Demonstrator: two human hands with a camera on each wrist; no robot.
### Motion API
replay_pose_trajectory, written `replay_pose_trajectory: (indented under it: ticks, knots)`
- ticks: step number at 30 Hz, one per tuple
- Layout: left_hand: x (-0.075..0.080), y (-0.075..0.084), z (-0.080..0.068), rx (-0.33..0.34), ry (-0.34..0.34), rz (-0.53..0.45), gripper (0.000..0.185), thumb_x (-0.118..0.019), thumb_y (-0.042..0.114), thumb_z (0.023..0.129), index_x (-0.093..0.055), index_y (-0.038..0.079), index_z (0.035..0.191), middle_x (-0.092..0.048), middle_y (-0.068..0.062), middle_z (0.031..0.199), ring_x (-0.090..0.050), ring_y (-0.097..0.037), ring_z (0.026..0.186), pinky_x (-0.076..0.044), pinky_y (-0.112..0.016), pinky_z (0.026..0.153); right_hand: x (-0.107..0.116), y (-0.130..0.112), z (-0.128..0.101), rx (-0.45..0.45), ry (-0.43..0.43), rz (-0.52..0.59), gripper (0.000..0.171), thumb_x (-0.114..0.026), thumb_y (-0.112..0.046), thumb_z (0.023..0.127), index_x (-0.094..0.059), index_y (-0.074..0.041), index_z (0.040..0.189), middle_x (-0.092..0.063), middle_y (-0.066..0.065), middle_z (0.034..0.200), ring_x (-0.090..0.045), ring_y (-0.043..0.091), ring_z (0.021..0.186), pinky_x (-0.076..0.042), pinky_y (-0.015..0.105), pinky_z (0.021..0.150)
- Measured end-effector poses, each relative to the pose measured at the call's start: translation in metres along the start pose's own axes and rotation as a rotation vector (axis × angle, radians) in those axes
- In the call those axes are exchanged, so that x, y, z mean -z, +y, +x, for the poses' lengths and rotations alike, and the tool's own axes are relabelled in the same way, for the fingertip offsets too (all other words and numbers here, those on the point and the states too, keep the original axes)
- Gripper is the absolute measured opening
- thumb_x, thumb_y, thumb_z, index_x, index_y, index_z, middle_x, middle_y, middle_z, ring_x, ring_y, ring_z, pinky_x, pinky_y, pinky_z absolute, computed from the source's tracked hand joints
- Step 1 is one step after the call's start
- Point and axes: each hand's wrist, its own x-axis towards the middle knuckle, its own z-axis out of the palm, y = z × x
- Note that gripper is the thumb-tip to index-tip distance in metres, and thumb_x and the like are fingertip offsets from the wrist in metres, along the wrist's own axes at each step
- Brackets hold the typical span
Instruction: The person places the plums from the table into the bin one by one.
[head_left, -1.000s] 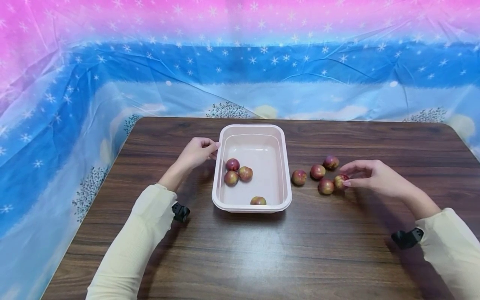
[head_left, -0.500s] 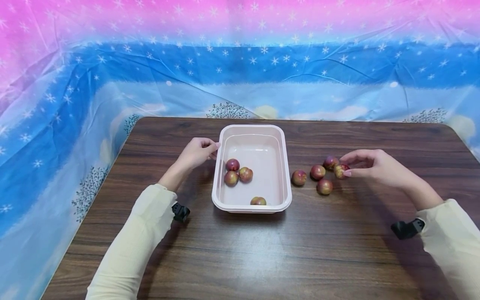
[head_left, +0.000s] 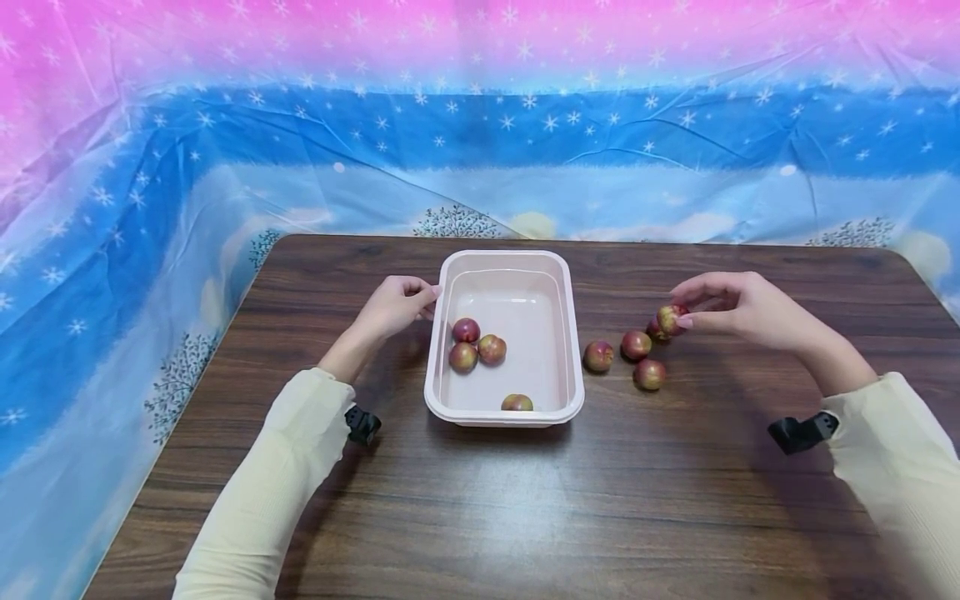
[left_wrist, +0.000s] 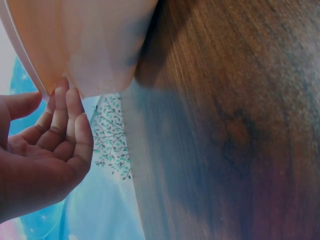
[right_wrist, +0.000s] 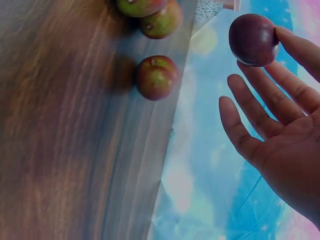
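In the head view my left hand (head_left: pixel 395 307) pinches the left rim of a pale pink plastic tub (head_left: pixel 562 333). The left wrist view has its thumb and fingertips at the rim of the tub (left_wrist: pixel 95 40). My right hand (head_left: pixel 750 310) holds a red-and-yellow plum (head_left: pixel 672 320) between thumb and fingertips, raised off the table. Seen from the right wrist, this plum (right_wrist: pixel 252 40) looks dark red. Below it another plum (head_left: pixel 657 332) is partly hidden. Inside the tub, three plums (head_left: pixel 491 349) cluster at the left, and a single plum (head_left: pixel 517 402) lies at the near wall.
Between tub and right hand, more plums lie on the brown wooden table (head_left: pixel 480 508): one plum (head_left: pixel 597 356) beside the tub, a second plum (head_left: pixel 635 344) and a third plum (head_left: pixel 649 374) farther right. A snowflake-patterned cloth (head_left: pixel 480 125) hangs behind the table.
My right hand has taken a plum from the right of the group, lifted it and carried it away from me and slightly left. The left hand and the tub have stayed put.
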Motion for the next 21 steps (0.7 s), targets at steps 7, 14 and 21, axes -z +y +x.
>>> replay_pose_trajectory:
  ticks: [7, 14, 21]
  knots:
    - [0.000, 0.000, 0.000, -0.003, 0.003, -0.004, 0.030, -0.048, 0.020, 0.096, -0.061, -0.007, 0.098, -0.061, -0.015, 0.085, -0.059, -0.032, 0.088, -0.048, -0.041, 0.083, -0.001, -0.012, 0.012, 0.018, -0.008, 0.010, 0.031, -0.068, -0.014, 0.084, -0.061, -0.009, 0.113, -0.064, 0.006, 0.102, -0.062, 0.012, 0.084, -0.048, 0.023, 0.068]
    - [-0.001, -0.002, 0.001, -0.025, 0.007, -0.003, 0.030, -0.048, 0.019, 0.096, -0.061, -0.008, 0.097, -0.062, -0.015, 0.084, -0.060, -0.030, 0.085, -0.048, -0.042, 0.082, -0.005, -0.023, 0.024, 0.041, -0.029, 0.039, 0.031, -0.067, -0.013, 0.084, -0.061, -0.009, 0.114, -0.065, 0.007, 0.101, -0.063, 0.014, 0.083, -0.049, 0.025, 0.068]
    - [-0.001, -0.001, 0.001, -0.026, 0.008, -0.004, 0.031, -0.048, 0.020, 0.096, -0.061, -0.008, 0.097, -0.062, -0.015, 0.084, -0.060, -0.030, 0.085, -0.048, -0.042, 0.082, -0.011, -0.035, 0.039, 0.058, -0.043, 0.042, 0.030, -0.068, -0.017, 0.084, -0.061, -0.009, 0.112, -0.065, 0.006, 0.101, -0.062, 0.015, 0.087, -0.050, 0.024, 0.069]
